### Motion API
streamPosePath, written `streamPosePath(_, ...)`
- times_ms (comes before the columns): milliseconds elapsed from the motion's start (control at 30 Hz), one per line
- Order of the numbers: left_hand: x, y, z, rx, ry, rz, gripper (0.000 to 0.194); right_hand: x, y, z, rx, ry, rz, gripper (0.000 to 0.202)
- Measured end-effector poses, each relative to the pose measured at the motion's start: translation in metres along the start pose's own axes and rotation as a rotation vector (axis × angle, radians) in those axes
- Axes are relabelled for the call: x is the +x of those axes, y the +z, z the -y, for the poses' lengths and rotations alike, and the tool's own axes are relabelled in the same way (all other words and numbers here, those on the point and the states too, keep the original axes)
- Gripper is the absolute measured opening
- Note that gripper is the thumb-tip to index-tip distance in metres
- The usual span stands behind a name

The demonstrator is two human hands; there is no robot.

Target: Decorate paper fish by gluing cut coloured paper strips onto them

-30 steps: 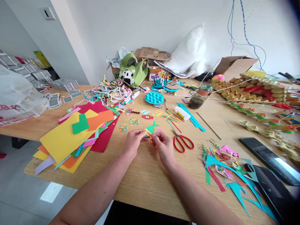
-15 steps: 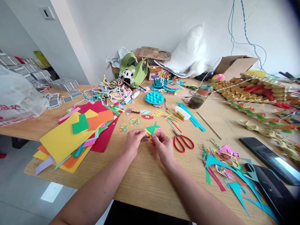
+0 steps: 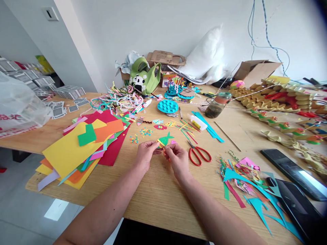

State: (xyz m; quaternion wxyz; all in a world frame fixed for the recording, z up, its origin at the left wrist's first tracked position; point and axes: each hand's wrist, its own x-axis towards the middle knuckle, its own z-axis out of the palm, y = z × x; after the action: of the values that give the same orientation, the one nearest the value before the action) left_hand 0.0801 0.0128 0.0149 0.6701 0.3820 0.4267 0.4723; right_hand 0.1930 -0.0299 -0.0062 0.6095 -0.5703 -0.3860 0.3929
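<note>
A green paper fish (image 3: 165,140) with a yellow strip across it is held just above the wooden table, its tail pointing away from me. My left hand (image 3: 146,153) pinches its left side between thumb and fingers. On the other side, my right hand (image 3: 176,157) is closed at the fish's lower right edge, with a bit of orange showing under the fingertips. A small pink paper piece (image 3: 173,142) lies just beyond the right fingers. Red-handled scissors (image 3: 200,153) rest to the right of my right hand. Small paper dots (image 3: 146,132) are heaped beyond my left hand.
Coloured paper sheets (image 3: 65,149) are stacked at left. Ahead lie finished paper fish (image 3: 160,127), a glue bottle (image 3: 199,123), a blue scalloped disc (image 3: 167,107) and a glass jar (image 3: 218,105). Paper scraps (image 3: 245,177) and phones (image 3: 293,173) lie at right.
Almost nothing differs. Both hands keep their hold on the green fish, and the view has shifted very slightly.
</note>
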Motion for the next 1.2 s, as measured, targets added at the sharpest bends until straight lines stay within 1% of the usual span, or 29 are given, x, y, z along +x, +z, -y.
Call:
streamPosePath(300,0.0005,0.0,0.0014,-0.016,-0.002,-0.003,0.02,0.0004,0.0,-0.0011,-0.015,-0.011,-0.009,0.03)
streamPosePath(533,0.0006,-0.0001,0.0014,-0.007,0.0,0.0,0.025,0.0002,0.0003,-0.001,-0.039,-0.034,-0.008,0.03)
streamPosePath(933,0.0006,-0.0004,0.0019,-0.02,0.003,-0.011,0.02,0.0007,-0.0001,-0.0042,-0.066,-0.044,-0.002,0.029)
streamPosePath(1200,0.0006,-0.0004,0.0012,-0.016,0.001,-0.014,0.019,0.0005,-0.0002,-0.003,-0.078,-0.04,-0.001,0.027)
